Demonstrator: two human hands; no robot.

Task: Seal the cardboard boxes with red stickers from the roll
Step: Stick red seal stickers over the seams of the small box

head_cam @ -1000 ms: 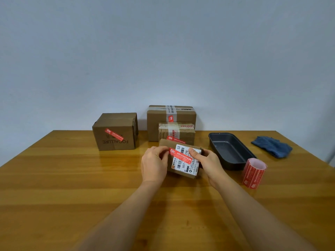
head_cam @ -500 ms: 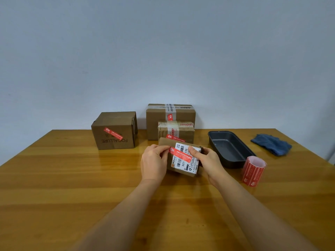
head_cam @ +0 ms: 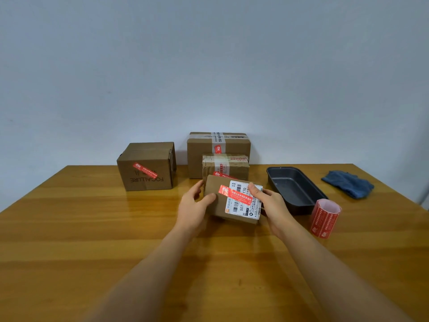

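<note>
A small flat cardboard box point(head_cam: 216, 205) with a white shipping label is tilted up toward me at the table's middle. A red sticker point(head_cam: 234, 196) lies diagonally across its face. My left hand point(head_cam: 193, 209) grips the box's left side with the thumb on its face. My right hand point(head_cam: 270, 205) holds the right side, thumb on the label. Behind stand three other boxes, each with a red sticker: one at the left point(head_cam: 147, 167), a large one at the back point(head_cam: 218, 147), a smaller one in front of it point(head_cam: 226, 167). The sticker roll point(head_cam: 325, 218) stands at the right.
A dark baking tin point(head_cam: 294, 189) lies right of the held box, just behind the roll. A blue cloth point(head_cam: 348, 183) lies at the far right. A plain wall rises behind the wooden table point(head_cam: 92, 240).
My left thumb has slid off the sticker's left end onto bare cardboard, and the fingers now wrap the box's left side. The box has tilted up slightly.
</note>
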